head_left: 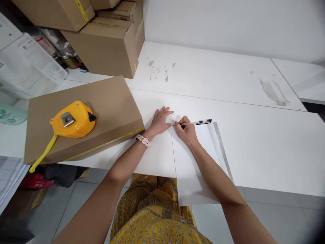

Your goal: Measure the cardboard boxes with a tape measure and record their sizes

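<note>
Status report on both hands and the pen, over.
Right hand gripping pen near far left corner of paper. Left hand spread on white table. Tape measure on cardboard box to the left, not blocking.

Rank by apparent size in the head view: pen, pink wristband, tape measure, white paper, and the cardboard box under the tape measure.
1. Cardboard box
2. White paper, partly covered
3. Tape measure
4. Pen and pink wristband: too close to rank; the pen looks longer, the wristband broader.
</note>
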A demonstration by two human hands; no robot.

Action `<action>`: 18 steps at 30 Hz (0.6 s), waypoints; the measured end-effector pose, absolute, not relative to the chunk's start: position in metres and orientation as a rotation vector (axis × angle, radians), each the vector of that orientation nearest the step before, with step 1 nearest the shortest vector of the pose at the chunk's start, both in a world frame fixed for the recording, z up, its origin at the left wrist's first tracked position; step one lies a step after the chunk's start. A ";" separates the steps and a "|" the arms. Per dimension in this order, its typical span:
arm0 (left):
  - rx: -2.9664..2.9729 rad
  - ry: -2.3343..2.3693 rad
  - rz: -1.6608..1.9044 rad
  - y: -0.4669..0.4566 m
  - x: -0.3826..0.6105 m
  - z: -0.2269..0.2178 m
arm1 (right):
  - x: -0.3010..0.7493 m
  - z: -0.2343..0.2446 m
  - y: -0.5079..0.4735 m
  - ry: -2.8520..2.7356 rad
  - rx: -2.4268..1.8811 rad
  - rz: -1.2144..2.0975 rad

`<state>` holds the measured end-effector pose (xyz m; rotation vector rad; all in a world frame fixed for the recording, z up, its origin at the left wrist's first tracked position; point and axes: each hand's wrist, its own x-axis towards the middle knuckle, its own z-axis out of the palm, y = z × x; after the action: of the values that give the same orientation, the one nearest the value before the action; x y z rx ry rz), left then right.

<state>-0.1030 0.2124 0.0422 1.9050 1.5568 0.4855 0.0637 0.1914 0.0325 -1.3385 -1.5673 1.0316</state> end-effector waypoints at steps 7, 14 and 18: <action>1.891 1.555 0.479 0.212 -0.102 0.043 | 0.064 0.033 0.191 -1.560 -1.343 1.032; 1.891 1.544 0.477 0.213 -0.104 0.041 | 0.065 0.032 0.191 -1.494 -1.355 1.055; 1.855 1.547 0.493 0.215 -0.104 0.041 | 0.065 0.032 0.192 -1.440 -1.377 1.050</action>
<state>-0.1036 0.2147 0.0406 1.8554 1.5469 0.4933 0.0653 0.1920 0.0322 -1.3768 -1.4396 1.0503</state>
